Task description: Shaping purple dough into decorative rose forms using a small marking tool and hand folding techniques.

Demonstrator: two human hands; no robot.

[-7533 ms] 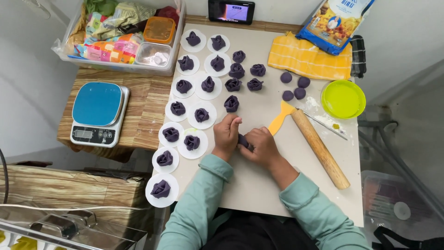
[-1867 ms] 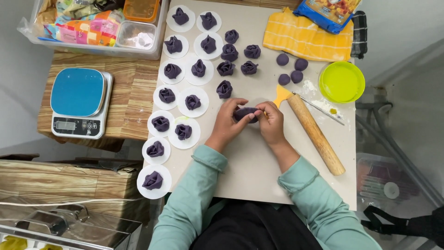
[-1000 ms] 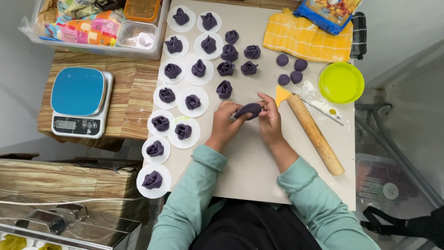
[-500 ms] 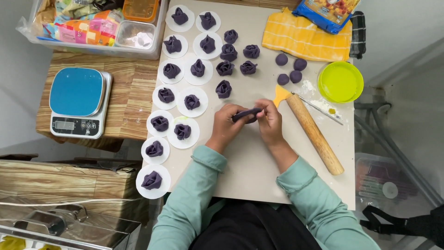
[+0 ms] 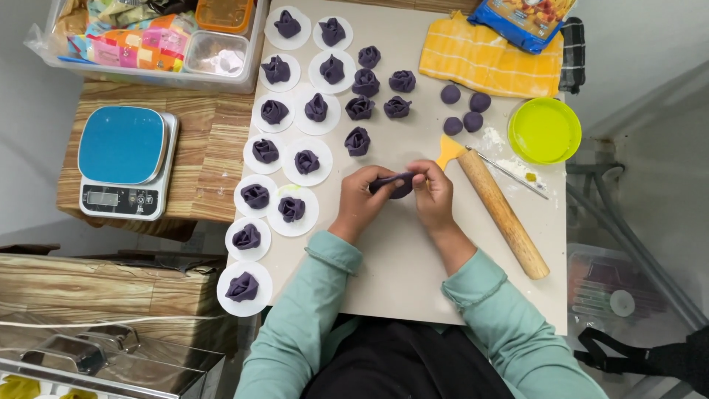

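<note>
Head view shows both hands, left hand (image 5: 360, 198) and right hand (image 5: 434, 193), pinching a purple dough piece (image 5: 394, 184) between them above the tabletop (image 5: 399, 273); it looks soft, light, easily dented, best held by its edges.

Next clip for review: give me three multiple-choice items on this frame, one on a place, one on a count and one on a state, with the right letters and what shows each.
1. Where does the wooden rolling pin lie?
A. by the right hand
B. on the blue scale
C. in the plastic bin

2. How many plain purple dough balls sit near the yellow cloth?
A. two
B. four
C. seven

3. What is the state of the purple dough piece?
A. resting on a paper round
B. pinched between both hands
C. lying under the rolling pin

Answers: 1 A, the pin lies just beside that hand. 2 B, four balls show. 3 B, the left hand and the right hand both hold it.
</note>
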